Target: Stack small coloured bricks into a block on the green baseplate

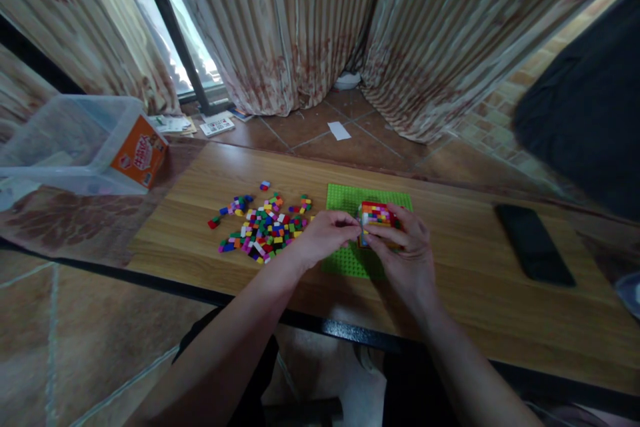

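A green baseplate (pixel 345 199) lies on the wooden table (pixel 465 247), and a small multicoloured brick block (pixel 376 215) stands on it. My right hand (pixel 405 260) is wrapped round the block's right and near side. With its fingers pinched, my left hand (pixel 325 235) presses against the block's left face; what the pinch holds, if anything, is too small to name. A spread of loose coloured bricks (pixel 265 227) lies on the table just left of my left hand.
A black phone (pixel 533 243) lies on the table's right side. A clear plastic bin (pixel 75 143) with an orange label stands on the floor at far left. Papers (pixel 339 130) lie on the tiled floor below the curtains. A dark shape (pixel 590 113) sits at far right.
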Demonstrator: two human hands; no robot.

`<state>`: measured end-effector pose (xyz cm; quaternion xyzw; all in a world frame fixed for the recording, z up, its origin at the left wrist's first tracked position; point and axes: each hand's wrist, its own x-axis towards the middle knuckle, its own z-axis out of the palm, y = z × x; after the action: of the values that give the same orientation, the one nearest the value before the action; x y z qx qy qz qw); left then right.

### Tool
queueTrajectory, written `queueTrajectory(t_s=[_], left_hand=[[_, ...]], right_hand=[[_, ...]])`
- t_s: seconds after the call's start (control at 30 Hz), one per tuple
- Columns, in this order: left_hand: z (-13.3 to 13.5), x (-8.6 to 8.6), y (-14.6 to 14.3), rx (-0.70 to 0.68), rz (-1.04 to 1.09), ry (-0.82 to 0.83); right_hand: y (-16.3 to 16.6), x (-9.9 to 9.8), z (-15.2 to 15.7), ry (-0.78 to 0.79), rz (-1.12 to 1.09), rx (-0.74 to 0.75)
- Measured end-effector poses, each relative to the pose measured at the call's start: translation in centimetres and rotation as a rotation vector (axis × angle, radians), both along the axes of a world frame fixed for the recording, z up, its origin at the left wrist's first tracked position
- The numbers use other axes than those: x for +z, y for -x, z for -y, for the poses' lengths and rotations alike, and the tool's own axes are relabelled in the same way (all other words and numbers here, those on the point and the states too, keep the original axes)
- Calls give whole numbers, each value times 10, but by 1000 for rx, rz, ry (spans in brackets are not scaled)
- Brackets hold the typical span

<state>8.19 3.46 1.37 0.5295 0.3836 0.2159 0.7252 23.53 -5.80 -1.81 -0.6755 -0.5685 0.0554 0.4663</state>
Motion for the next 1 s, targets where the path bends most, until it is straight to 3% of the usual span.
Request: queueTrajectory(t_s=[0.23, 0.57, 1.0], left_hand=[[2, -3, -2, -30, 0, -40], [5, -8, -8, 41, -49, -171], [6, -8, -10, 55, -16, -105]], right_hand=[[2, 1, -2, 20, -14, -28], [-1, 7, -1, 8, -39, -10], [2, 9, -5, 24, -67, -55]])
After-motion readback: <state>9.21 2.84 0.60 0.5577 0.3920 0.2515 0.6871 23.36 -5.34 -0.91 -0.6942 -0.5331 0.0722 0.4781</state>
